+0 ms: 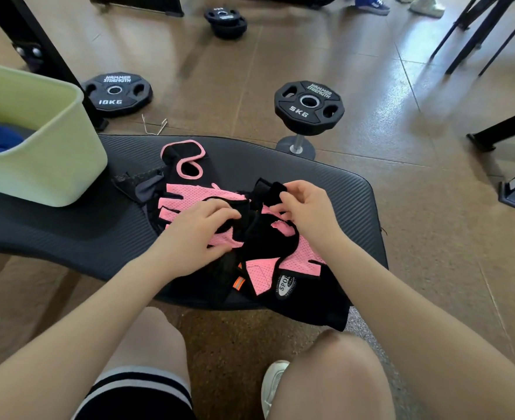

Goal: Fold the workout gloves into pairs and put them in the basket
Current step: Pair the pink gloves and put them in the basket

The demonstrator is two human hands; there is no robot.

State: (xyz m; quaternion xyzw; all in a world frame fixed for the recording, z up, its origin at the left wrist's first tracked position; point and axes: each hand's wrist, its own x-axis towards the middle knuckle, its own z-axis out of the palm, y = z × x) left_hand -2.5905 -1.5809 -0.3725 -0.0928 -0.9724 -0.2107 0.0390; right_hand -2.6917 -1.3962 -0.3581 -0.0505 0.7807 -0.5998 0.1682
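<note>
Basket: a pale green plastic basket [47,165] sits at the left end of the black ribbed foam mat [68,234], with dark blue fabric inside.
Gloves: pink mesh and black fingerless workout gloves [189,195] lie heaped mid-mat, right of the basket; one black cuff with pink trim [183,153] points away.
Left hand: left hand [198,234] rests on the pile, fingers curled, pinching black glove fabric.
Right hand: right hand [304,207] pinches a black strap [273,190] raised above the pile.
Floor: a 10KG plate [118,92] lies flat beyond the mat; a 5KG plate [309,106] sits on a short post, further right.
</note>
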